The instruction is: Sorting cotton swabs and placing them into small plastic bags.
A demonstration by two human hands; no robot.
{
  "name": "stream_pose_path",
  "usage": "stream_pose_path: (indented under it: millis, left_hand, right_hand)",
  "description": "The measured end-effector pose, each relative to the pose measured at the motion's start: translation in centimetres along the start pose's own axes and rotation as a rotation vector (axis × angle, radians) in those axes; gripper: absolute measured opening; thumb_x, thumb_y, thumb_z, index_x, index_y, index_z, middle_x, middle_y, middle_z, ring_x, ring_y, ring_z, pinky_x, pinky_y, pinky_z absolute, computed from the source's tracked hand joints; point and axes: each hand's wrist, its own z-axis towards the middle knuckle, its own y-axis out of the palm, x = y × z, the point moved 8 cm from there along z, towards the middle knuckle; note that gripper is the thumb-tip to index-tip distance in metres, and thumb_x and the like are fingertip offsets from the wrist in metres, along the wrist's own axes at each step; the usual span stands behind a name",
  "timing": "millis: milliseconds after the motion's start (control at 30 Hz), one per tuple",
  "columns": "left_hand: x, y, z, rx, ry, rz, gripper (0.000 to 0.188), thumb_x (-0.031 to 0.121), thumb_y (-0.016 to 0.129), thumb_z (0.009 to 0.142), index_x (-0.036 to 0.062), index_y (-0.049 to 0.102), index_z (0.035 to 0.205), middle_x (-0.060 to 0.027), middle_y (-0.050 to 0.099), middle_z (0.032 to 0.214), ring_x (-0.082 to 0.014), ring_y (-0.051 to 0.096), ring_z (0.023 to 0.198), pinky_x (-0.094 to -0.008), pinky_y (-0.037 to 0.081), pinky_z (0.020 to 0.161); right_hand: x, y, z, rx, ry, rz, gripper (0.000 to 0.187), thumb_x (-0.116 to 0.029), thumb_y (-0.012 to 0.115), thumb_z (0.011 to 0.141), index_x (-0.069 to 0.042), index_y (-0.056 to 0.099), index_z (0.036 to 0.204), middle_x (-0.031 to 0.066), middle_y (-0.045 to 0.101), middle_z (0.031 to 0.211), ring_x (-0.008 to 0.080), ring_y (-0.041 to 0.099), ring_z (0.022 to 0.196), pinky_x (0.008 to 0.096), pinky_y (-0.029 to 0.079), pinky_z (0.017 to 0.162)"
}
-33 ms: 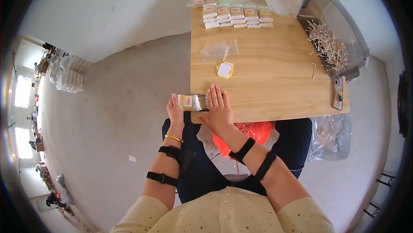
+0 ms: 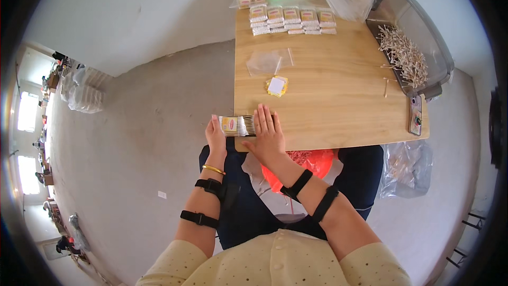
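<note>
At the table's near left corner lies a pack of cotton swabs (image 2: 231, 124) with a yellow and white card on its face. Its left end is held by my left hand (image 2: 216, 137), the thumb along the side. Bare swab sticks (image 2: 249, 125) show between the pack and my right hand (image 2: 270, 136). That hand lies flat over their right end, fingers stretched out, and hides what is under the palm. Just beyond is a small stack of yellow-edged cards (image 2: 277, 86), with clear plastic bags (image 2: 267, 63) lying flat behind it.
Rows of filled swab packs (image 2: 291, 17) stand at the back of the wooden table (image 2: 338, 85). A grey bin (image 2: 444, 58) of loose swabs (image 2: 405, 56) and a phone (image 2: 416, 116) are at the right. Below hangs a red bag (image 2: 316, 168); a clear bag (image 2: 407, 169) hangs beside it.
My right hand has shifted very slightly to the left over the swab sticks. My left hand and the pack look unmoved.
</note>
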Motion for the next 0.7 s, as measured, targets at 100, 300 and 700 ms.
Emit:
stream_pose_path:
  millis: [100, 300, 700]
  left_hand:
    - [-0.2, 0.3, 0.0, -0.028, 0.0, 0.015, 0.043, 0.041, 0.047, 0.112, 0.0054, 0.062, 0.095, 0.0027, 0.058, 0.083, -0.0055, 0.054, 0.074, -0.0249, 0.045, 0.064]
    - [0.0, 0.5, -0.4, -0.067, -0.12, -0.009, 0.041, 0.042, 0.047, 0.112, 0.0061, 0.062, 0.099, 0.0, 0.063, 0.09, -0.0079, 0.059, 0.081, -0.0294, 0.048, 0.067]
    - [-2.0, 2.7, -3.7, -0.037, -0.297, -0.594, 0.027, 0.018, 0.079, 0.094, 0.007, 0.066, 0.114, -0.0021, 0.07, 0.107, -0.0151, 0.068, 0.097, -0.0315, 0.058, 0.082]
  right_hand:
    - [-1.5, 0.1, 0.4, 0.053, -0.022, 0.041, 0.104, -0.072, 0.049, 0.095, 0.001, 0.021, 0.164, 0.0159, 0.012, 0.174, 0.0314, 0.007, 0.161, 0.0497, 0.007, 0.13]
    - [-1.9, -0.5, 0.3, 0.199, -0.078, 0.194, 0.098, -0.064, 0.056, 0.095, 0.002, 0.027, 0.161, 0.0174, 0.018, 0.172, 0.0332, 0.014, 0.16, 0.0492, 0.012, 0.129]
    - [-0.9, 0.1, 0.2, 0.247, 0.12, 0.85, 0.067, -0.005, 0.063, 0.083, 0.005, 0.045, 0.147, 0.0245, 0.047, 0.13, 0.0438, 0.048, 0.122, 0.0515, 0.043, 0.106]
